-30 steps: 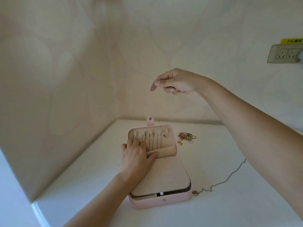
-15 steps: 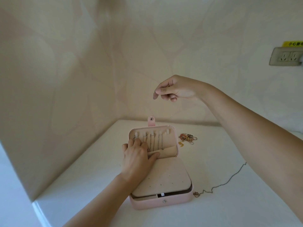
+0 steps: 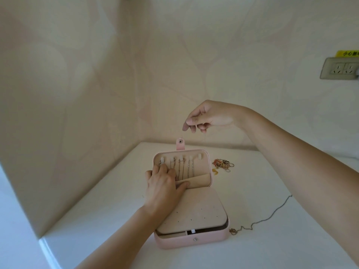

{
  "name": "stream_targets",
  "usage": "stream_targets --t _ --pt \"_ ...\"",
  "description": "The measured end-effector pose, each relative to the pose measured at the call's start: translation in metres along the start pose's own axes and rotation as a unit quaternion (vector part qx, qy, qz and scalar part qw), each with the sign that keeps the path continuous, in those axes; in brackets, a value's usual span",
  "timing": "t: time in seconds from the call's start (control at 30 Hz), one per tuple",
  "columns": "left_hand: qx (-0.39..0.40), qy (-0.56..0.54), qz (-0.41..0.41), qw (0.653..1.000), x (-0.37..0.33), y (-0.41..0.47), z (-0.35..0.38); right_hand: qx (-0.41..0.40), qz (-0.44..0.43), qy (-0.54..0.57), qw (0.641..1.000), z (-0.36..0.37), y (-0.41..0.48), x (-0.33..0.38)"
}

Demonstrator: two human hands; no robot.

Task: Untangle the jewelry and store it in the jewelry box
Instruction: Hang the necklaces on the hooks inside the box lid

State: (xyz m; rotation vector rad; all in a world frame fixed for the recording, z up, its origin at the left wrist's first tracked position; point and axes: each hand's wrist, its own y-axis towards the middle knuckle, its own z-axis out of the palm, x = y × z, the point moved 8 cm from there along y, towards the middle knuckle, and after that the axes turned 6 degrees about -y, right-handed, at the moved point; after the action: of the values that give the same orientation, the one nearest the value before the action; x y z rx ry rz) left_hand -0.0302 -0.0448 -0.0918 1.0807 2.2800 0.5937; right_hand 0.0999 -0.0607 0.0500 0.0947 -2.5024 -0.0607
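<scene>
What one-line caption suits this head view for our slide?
Left hand rests on the open pink jewelry box while right hand pinches a thin chain above it.

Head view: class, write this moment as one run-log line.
left hand: presses jewelry box lid | right hand: raised, pinches fine chain | tangled pile: right of box

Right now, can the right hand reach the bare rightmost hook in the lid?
Probably yes. The right hand hovers above the lid, pinching what looks like a fine chain; nothing lies between it and the rightmost hook. The left hand presses the lid's left side, clear of it.
</scene>
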Motion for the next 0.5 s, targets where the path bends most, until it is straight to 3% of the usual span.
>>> stream_targets --t 0.17,0.5 --pt "0.019 0.005 -0.004 1.000 0.000 0.000 0.001 -0.011 0.030 0.024 0.999 0.019 -0.005 -0.024" --pt "0.031 0.015 -0.011 0.999 0.000 0.000 0.001 -0.216 0.013 -0.042 0.975 0.039 -0.017 -0.055"
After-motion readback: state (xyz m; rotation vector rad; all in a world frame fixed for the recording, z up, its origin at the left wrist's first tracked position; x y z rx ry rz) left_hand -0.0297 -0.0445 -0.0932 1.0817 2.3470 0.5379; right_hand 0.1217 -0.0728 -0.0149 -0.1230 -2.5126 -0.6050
